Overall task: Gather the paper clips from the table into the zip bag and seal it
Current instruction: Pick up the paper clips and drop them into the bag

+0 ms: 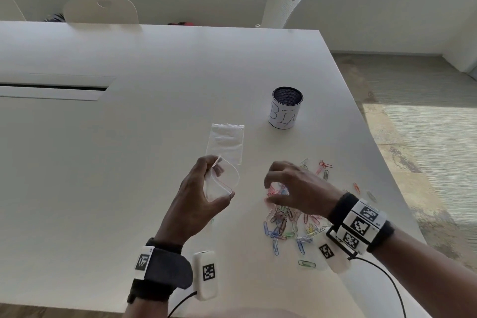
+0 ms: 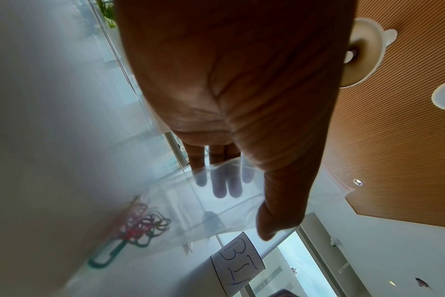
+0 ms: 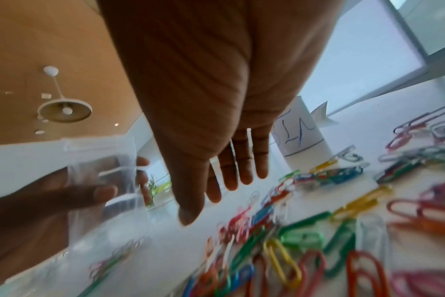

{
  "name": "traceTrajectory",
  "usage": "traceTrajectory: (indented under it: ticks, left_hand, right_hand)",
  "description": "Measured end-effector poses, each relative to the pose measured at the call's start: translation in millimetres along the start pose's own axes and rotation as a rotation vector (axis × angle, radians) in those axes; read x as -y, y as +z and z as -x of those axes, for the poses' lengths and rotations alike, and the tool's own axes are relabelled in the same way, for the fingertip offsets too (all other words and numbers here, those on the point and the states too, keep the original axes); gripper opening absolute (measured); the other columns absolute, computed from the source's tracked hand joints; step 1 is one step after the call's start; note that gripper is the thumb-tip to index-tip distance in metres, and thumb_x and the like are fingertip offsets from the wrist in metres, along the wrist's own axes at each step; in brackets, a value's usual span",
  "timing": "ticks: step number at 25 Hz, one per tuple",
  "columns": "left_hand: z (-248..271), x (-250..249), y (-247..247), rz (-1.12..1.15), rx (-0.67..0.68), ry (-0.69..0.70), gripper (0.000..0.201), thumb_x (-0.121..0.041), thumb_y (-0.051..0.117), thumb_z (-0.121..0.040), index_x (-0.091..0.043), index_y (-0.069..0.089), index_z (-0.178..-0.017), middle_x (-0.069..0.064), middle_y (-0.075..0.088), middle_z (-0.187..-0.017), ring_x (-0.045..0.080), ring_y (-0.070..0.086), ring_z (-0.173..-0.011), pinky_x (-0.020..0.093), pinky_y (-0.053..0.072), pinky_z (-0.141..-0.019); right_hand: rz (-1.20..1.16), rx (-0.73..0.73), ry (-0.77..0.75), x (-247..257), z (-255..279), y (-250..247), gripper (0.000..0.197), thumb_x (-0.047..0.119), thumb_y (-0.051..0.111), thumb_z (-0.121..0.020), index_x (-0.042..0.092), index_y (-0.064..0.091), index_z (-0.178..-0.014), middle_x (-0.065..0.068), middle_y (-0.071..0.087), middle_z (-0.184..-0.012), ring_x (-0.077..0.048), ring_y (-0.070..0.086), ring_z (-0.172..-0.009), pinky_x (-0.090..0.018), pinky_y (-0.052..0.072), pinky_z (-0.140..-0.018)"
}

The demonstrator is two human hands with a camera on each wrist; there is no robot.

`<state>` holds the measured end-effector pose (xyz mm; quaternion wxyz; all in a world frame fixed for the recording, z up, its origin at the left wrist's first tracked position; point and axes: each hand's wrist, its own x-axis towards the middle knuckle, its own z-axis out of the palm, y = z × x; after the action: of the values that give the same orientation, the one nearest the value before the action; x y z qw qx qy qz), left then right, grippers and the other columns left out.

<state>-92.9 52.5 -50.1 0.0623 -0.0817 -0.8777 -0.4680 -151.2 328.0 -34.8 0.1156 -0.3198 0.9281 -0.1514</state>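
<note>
My left hand [image 1: 219,178] pinches a clear zip bag [image 1: 224,183] by its red-lined mouth and holds that mouth open. The left wrist view shows thumb and fingers either side of the bag [image 2: 216,203], with a few coloured clips [image 2: 142,227] low inside it. A pile of coloured paper clips [image 1: 289,224] lies on the white table [image 1: 154,72] to the right. My right hand [image 1: 274,188] hovers over the pile's far end. In the right wrist view its fingers [image 3: 238,170] are loosely spread and hold nothing. That view is blurred.
A second flat clear bag [image 1: 227,142] lies just beyond the held one. A mesh pot labelled BIN [image 1: 286,108] stands behind the clips. Stray clips [image 1: 325,165] reach towards the table's right edge [image 1: 374,142]. A cable slot [image 1: 51,88] is at the left.
</note>
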Motion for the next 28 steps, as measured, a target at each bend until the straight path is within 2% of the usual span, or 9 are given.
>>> traceTrajectory:
  ticks: [2,4,8,12,15,20,23,26,28]
  left_hand:
    - [-0.2,-0.5,0.9,-0.004,-0.005,0.001,0.066,-0.018,0.089,-0.082,-0.027,0.051,-0.134,-0.016,0.063,-0.115,0.002,0.061,-0.110,0.003,0.038,-0.092]
    - [-0.4,-1.4,2.5,-0.008,-0.005,-0.005,0.066,-0.017,0.089,-0.082,-0.027,0.051,-0.135,-0.019,0.063,-0.115,0.000,0.061,-0.110,0.002,0.038,-0.092]
    - [-1.3,-3.9,7.1,-0.023,-0.001,-0.022,0.067,-0.016,0.090,-0.081,-0.027,0.051,-0.136,-0.021,0.062,-0.117,-0.003,0.062,-0.112,0.002,0.038,-0.092]
    - [-1.5,-5.6,10.7,-0.055,-0.005,-0.038,0.068,-0.018,0.090,-0.082,-0.027,0.051,-0.137,-0.023,0.061,-0.118,-0.007,0.061,-0.111,0.002,0.040,-0.093]
    - [-1.4,-8.4,13.9,-0.082,-0.013,-0.056,0.068,-0.019,0.090,-0.082,-0.028,0.050,-0.137,-0.022,0.062,-0.117,-0.006,0.061,-0.111,0.001,0.039,-0.091]
    - [-0.5,-13.6,22.4,-0.107,-0.031,-0.075,0.069,-0.020,0.090,-0.081,-0.030,0.051,-0.138,-0.019,0.063,-0.118,-0.004,0.062,-0.110,0.004,0.041,-0.091]
    - [0.8,-16.9,28.6,-0.107,-0.031,-0.079,0.069,-0.018,0.090,-0.082,-0.032,0.051,-0.137,-0.023,0.063,-0.119,-0.010,0.060,-0.111,0.003,0.040,-0.092]
    - [1.7,-17.4,32.0,-0.097,-0.027,-0.081,0.068,-0.017,0.090,-0.082,-0.034,0.051,-0.135,-0.025,0.062,-0.118,-0.012,0.059,-0.113,0.002,0.040,-0.093]
    - [0.8,-17.3,31.6,-0.083,-0.032,-0.070,0.068,-0.018,0.090,-0.082,-0.033,0.051,-0.135,-0.024,0.063,-0.118,-0.008,0.060,-0.114,0.004,0.040,-0.094]
  right_hand:
    - [0.092,0.078,0.098,-3.8,3.7,-9.6,0.078,0.072,0.072,-0.078,0.034,0.053,-0.144,0.006,0.051,-0.141,-0.012,0.051,-0.121,-0.025,0.046,-0.091]
    - [0.164,0.167,0.144,-1.1,6.9,-8.8,0.097,0.078,0.071,-0.072,0.040,0.038,-0.155,0.004,0.043,-0.151,-0.016,0.046,-0.130,-0.030,0.048,-0.095]
    - [0.111,0.101,0.093,6.1,7.7,7.9,0.058,0.055,0.070,-0.091,0.033,0.055,-0.142,0.001,0.052,-0.142,-0.016,0.052,-0.124,-0.031,0.051,-0.102]
    - [0.046,0.032,0.036,16.6,4.1,14.8,0.016,0.017,0.060,-0.104,0.018,0.068,-0.118,-0.001,0.061,-0.113,-0.017,0.061,-0.099,-0.022,0.049,-0.082]
    - [0.082,-0.012,-0.017,20.4,1.4,16.3,0.026,-0.003,0.043,-0.103,0.008,0.067,-0.103,-0.002,0.054,-0.092,-0.017,0.053,-0.077,-0.024,0.040,-0.067]
    - [0.007,-0.021,-0.002,9.0,-5.3,5.4,0.026,-0.014,0.048,-0.095,0.003,0.068,-0.091,-0.008,0.062,-0.092,-0.020,0.061,-0.072,-0.030,0.054,-0.060]
    - [-0.172,0.000,0.068,-8.1,-8.1,-1.3,0.015,-0.005,0.068,-0.091,0.009,0.072,-0.086,-0.004,0.069,-0.091,-0.018,0.066,-0.075,-0.017,0.049,-0.059]
    - [-0.383,-0.005,0.132,-19.4,-5.5,-10.1,0.005,0.005,0.081,-0.087,0.009,0.077,-0.088,-0.002,0.075,-0.090,-0.019,0.075,-0.082,-0.029,0.065,-0.074]
    - [-0.493,-0.023,0.185,-22.5,-1.9,-18.7,0.008,0.007,0.083,-0.086,0.013,0.079,-0.090,0.001,0.078,-0.087,-0.018,0.078,-0.082,-0.037,0.067,-0.078]
